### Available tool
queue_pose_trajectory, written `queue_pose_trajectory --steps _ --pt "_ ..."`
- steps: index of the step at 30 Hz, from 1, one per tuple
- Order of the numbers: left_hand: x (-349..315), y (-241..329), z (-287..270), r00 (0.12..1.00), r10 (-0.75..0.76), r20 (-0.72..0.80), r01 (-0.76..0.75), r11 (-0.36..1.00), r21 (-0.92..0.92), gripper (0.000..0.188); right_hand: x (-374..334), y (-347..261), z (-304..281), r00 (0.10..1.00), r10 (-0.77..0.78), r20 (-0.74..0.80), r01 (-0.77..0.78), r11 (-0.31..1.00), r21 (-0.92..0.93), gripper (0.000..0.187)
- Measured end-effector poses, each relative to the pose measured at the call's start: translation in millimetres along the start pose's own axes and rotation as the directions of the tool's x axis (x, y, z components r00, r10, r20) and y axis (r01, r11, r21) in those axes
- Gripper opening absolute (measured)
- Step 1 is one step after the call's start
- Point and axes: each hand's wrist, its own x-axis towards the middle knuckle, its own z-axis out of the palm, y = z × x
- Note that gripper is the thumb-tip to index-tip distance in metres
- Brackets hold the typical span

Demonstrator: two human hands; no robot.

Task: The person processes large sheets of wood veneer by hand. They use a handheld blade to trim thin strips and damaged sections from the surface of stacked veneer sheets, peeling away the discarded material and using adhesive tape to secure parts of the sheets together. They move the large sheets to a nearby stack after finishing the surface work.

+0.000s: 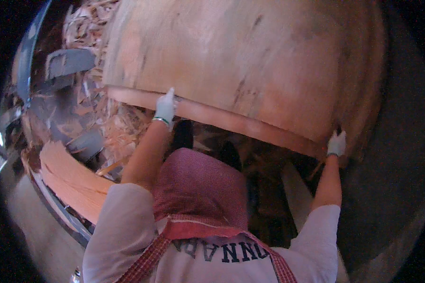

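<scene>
A large wood veneer sheet (250, 61), pale brown with dark streaks, spreads in front of me. Along its near side runs a pinkish band (241, 123); whether this is the curled edge or another layer I cannot tell. My left hand (166, 107), in a white glove, is closed on that edge left of the middle, with the thumb or a finger lying over the top. At the near right corner my right hand (336, 143), also gloved, pinches the sheet. Both arms reach forward and apart. The fingers under the edge are hidden.
Broken veneer scraps (123, 134) litter the floor at the left and under the sheet's near edge. A curved orange-brown veneer piece (73, 181) lies at the lower left. Grey blocky parts (71, 63) stand at the upper left. My dark shoes (183, 134) are just below the edge.
</scene>
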Motion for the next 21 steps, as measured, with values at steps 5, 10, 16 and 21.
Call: queue_pose_trajectory --steps 5,10,16,21 --pt "-67.5 27.8 -0.2 0.95 0.305 -0.072 -0.277 0.924 0.265 0.052 -59.2 35.0 14.9 0.994 0.062 -0.084 -0.042 0.974 0.22 0.062" --pt "-127.3 29.4 31.8 0.597 0.746 0.295 -0.561 0.124 0.819 0.033 -94.7 63.9 28.9 0.989 0.102 0.105 -0.099 0.994 -0.033 0.063" --pt "-77.1 1.5 49.5 0.59 0.592 0.55 -0.483 -0.287 0.827 0.054 -82.1 87.3 14.9 0.986 0.153 0.066 -0.162 0.973 0.167 0.061" --pt "-71.2 20.7 55.4 0.719 0.399 0.57 -0.503 -0.267 0.822 0.052 -137.7 187.4 -13.4 0.928 0.371 -0.018 -0.368 0.925 0.097 0.065"
